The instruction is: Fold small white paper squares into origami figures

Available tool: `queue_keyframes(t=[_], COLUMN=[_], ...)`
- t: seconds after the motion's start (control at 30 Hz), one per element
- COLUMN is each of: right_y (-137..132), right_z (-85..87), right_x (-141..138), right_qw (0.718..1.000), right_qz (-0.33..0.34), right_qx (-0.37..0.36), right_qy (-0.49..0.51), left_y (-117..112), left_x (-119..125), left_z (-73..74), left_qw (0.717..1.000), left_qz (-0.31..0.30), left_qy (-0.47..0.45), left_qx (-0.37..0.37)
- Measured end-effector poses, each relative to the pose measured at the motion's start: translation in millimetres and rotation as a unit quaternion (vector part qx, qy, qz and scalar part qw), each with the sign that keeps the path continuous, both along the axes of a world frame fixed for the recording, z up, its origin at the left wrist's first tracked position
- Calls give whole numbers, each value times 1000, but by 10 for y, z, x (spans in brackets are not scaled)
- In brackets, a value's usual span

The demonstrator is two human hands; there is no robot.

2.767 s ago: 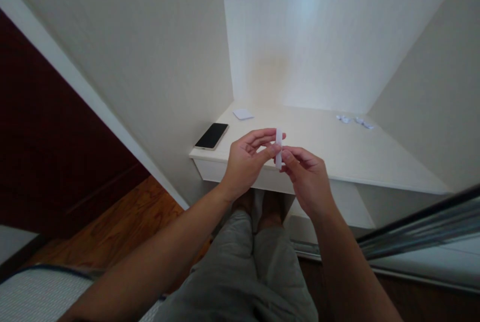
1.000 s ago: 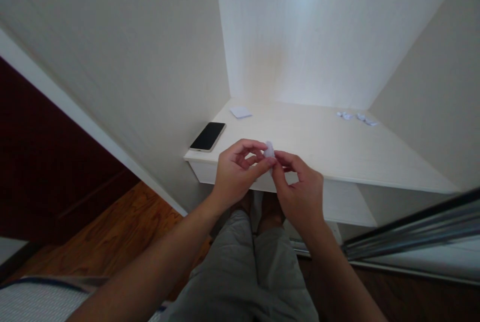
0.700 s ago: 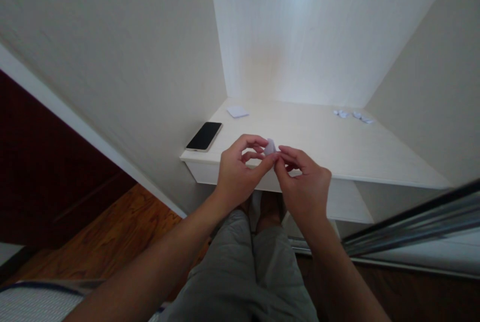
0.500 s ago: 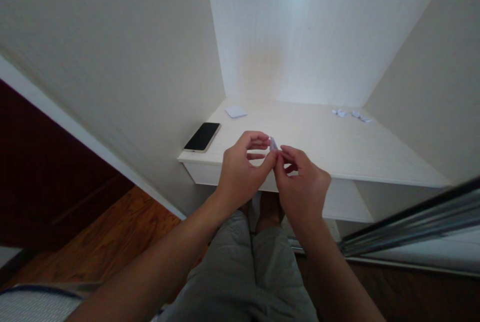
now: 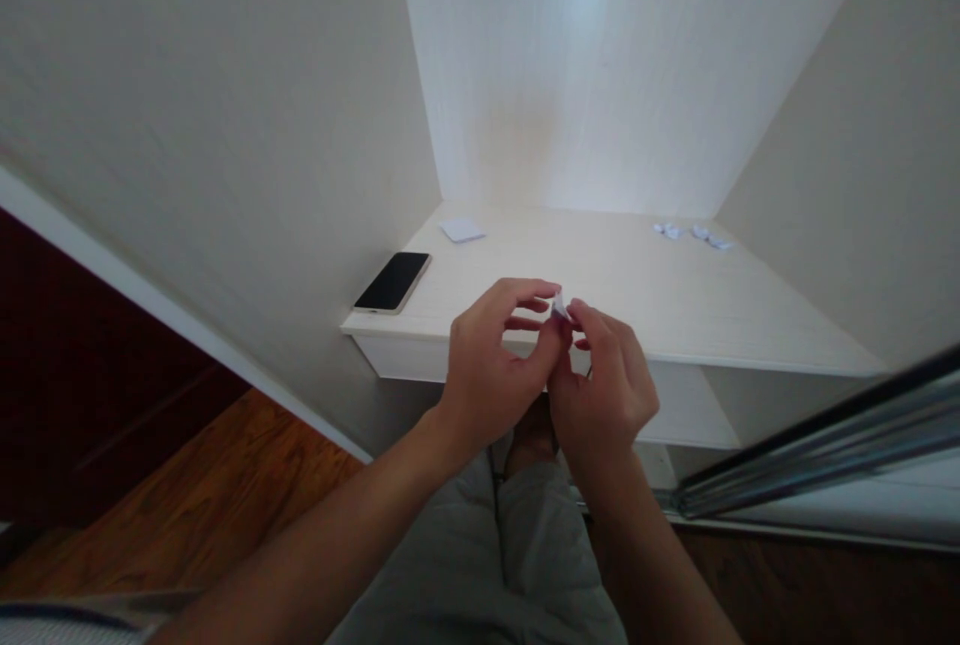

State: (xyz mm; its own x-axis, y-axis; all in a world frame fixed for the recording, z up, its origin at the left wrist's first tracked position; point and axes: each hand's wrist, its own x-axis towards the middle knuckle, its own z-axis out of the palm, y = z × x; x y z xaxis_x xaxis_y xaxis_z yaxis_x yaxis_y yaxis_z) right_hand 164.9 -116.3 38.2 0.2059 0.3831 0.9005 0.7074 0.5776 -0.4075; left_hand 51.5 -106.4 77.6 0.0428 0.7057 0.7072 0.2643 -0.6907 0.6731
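Note:
Between my fingertips is a small folded piece of white paper [image 5: 560, 306], raised in front of the shelf edge. My left hand [image 5: 501, 355] pinches it from the left, its index fingertip at the top of the paper and its thumb low against it. My right hand [image 5: 606, 375] grips it from the right with thumb and fingers closed. The thumbs meet below the paper and hide its lower part. Farther back on the white shelf [image 5: 525, 260] lie a flat square of white paper [image 5: 462, 230] and, at the right, several small folded paper pieces [image 5: 709, 237].
A phone [image 5: 394, 282] with a dark screen lies at the shelf's left front corner. White cabinet panels enclose the shelf at the left, back and right. A metal sliding-door track [image 5: 810, 440] runs at the lower right, and wooden flooring [image 5: 225, 485] shows at the lower left.
My hands have shifted slightly, and the fingers have closed in around the folded paper, which now stands a little differently between them. The view has moved slightly.

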Motion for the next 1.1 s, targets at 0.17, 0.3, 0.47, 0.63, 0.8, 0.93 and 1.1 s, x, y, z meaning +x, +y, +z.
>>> queue_keyframes(t=[0.17, 0.3, 0.47, 0.63, 0.8, 0.93, 1.1], right_y=[-17, -31, 18, 20, -57, -112, -175], right_z=[-12, 27, 47, 107, 157, 131, 154], right_x=[-23, -90, -112, -80, -66, -40, 18], right_qw=[998, 994, 993, 992, 994, 993, 995], right_qz=[43, 52, 13, -19, 0, 55, 47], right_qx=[54, 87, 117, 122, 83, 47, 78], right_qy=[9, 35, 23, 41, 72, 95, 31], left_y=[-89, -112, -84, -22, -19, -88, -187], left_x=[8, 53, 124, 43, -70, -89, -83], left_z=[16, 12, -5, -1, -24, -21, 89], left_qw=[998, 998, 996, 998, 973, 959, 984], left_qz=[-17, -36, -15, 23, 77, 97, 18], left_qy=[-14, -49, -91, -21, 104, 122, 93], left_qx=[61, 31, 2, 61, 193, 237, 148])
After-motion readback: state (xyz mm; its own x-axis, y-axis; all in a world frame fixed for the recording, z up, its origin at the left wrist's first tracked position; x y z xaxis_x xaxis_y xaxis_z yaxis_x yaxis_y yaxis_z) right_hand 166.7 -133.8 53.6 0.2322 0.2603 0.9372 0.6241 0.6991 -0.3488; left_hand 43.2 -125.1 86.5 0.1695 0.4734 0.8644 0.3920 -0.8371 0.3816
